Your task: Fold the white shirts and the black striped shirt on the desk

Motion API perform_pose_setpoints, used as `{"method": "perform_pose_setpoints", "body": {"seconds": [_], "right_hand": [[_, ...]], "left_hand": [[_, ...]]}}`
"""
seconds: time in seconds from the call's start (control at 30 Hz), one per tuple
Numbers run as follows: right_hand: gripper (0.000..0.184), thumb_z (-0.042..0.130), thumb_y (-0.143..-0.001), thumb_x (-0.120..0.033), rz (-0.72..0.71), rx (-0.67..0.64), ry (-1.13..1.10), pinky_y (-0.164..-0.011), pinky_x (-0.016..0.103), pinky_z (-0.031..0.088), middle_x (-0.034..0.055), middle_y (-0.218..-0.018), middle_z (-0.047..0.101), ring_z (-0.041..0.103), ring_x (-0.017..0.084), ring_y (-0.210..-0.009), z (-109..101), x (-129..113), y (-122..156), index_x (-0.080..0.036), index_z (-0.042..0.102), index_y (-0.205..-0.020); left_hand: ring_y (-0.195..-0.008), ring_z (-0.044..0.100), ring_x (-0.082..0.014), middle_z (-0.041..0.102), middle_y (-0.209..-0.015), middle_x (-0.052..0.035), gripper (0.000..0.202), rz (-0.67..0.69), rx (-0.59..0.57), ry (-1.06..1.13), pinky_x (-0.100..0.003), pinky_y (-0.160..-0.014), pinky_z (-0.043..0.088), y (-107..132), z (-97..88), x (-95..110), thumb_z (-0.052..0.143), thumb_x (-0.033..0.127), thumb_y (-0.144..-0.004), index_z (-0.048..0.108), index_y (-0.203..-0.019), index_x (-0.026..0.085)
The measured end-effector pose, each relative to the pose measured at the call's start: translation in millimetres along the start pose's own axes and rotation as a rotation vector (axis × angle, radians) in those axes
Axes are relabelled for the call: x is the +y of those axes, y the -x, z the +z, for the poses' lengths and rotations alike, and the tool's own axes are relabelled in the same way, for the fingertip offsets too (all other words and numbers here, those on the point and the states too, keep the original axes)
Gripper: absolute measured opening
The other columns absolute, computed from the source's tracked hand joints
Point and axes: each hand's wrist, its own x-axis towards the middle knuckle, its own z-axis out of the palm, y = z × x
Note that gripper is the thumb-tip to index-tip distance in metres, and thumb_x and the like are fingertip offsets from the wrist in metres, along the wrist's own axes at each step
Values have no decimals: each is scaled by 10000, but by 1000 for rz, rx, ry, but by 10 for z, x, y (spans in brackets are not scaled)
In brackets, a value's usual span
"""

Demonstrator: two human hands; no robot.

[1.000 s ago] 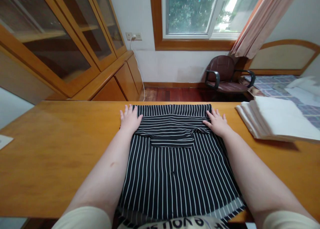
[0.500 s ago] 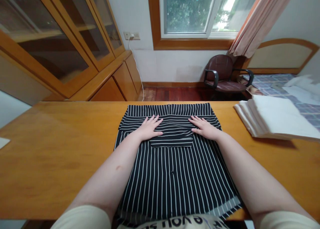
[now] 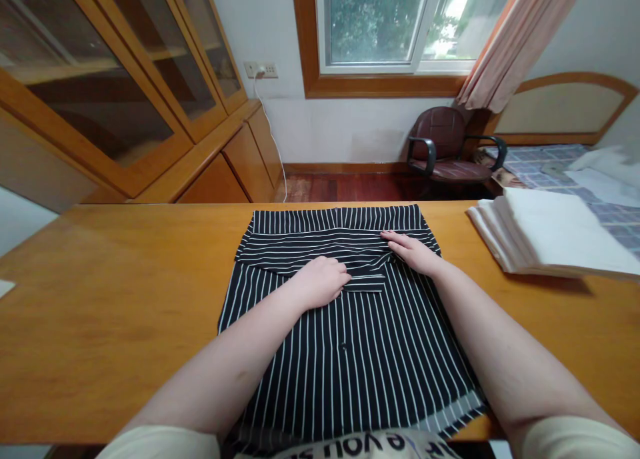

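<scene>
A black-and-white striped shirt [image 3: 360,365] lies spread on the wooden table, with small dark buttons down its middle. Sideways-striped cloth, which looks like sleeves, is folded across its upper part. My left hand [image 3: 323,282] is closed, its fingers curled onto the end of the folded band near the centre; the fingertips are partly hidden. On the right side of the fold, my right hand [image 3: 413,252] rests with fingers stretched out, nearly flat on the cloth. The cloth is slightly puckered beside its thumb.
A stack of folded white cloth [image 3: 555,235] sits at the table's right. Beyond the wooden table [image 3: 115,299] are a brown armchair [image 3: 445,145], a bed with a checked cover [image 3: 540,162], and a glass-doored cabinet [image 3: 200,159] at left.
My left hand has moved right and toward me, from lying flat on the fold to curled fingers at the band. My right hand has shifted only slightly.
</scene>
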Motion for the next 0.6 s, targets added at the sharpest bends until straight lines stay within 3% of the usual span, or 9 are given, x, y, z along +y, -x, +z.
{"method": "perform_pose_setpoints", "body": {"seconds": [0.23, 0.47, 0.53, 0.6], "right_hand": [[485, 411, -901, -369, -14, 18, 41, -1147, 393, 222, 26, -1422, 452, 309, 197, -1366, -11, -26, -15, -227, 481, -1360], [657, 574, -817, -412, -78, -86, 129, -1151, 483, 128, 56, -1507, 287, 200, 236, -1403, -15, -9, -5, -263, 373, -1425], [684, 585, -807, -422, -99, -100, 162, -1150, 480, 126, 82, -1515, 262, 188, 240, -1406, -12, 3, -5, -235, 368, -1428], [692, 586, -806, -433, -108, -98, 184, -1148, 479, 124, 96, -1516, 254, 185, 244, -1406, -4, 10, -4, -220, 370, -1428]], "left_hand": [[-802, 618, -148, 684, -858, -1, 163, -22, -45, 173, -275, -757, 470, 36, -23, -97, 514, 193, -823, 674, -806, 221], [-716, 598, -135, 671, -805, 22, 110, -90, -180, 339, -243, -622, 443, 68, -87, -119, 527, 182, -771, 625, -775, 231], [-739, 605, -151, 673, -823, 8, 92, -110, -171, 310, -265, -641, 455, 49, -105, -62, 536, 243, -799, 625, -821, 232], [-892, 612, -184, 678, -962, -18, 160, -62, -98, 266, -321, -783, 466, 27, -112, 33, 558, 316, -818, 636, -933, 237]]}}
